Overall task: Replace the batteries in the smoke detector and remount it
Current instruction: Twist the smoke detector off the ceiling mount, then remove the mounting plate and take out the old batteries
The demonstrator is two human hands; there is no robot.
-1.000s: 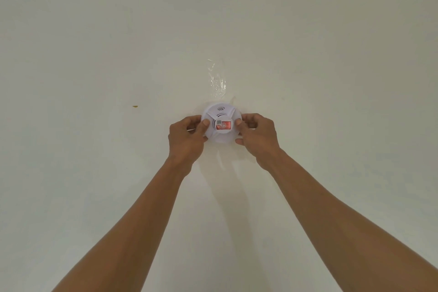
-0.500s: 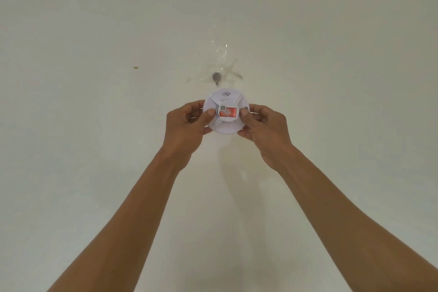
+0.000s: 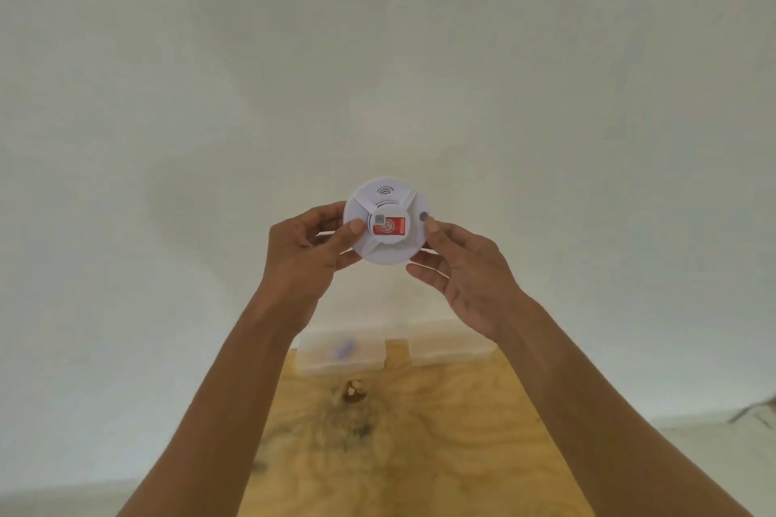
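A round white smoke detector [image 3: 388,197] with a red label in its middle is held in the air in front of a plain off-white wall. My left hand [image 3: 308,248] grips its left rim, thumb on the face. My right hand [image 3: 464,269] holds the right rim with thumb and fingertips. The detector's face points toward me; its back is hidden.
Below the hands lies a light wooden tabletop [image 3: 420,441] with a dark knot. Two clear plastic boxes [image 3: 340,355] stand at its far edge against the wall. A dark stand leg [image 3: 751,416] shows at the far right on the floor.
Both hands pulled the detector off its mount on the white surface and brought it down and toward me. The view has tilted down, and the table now shows.
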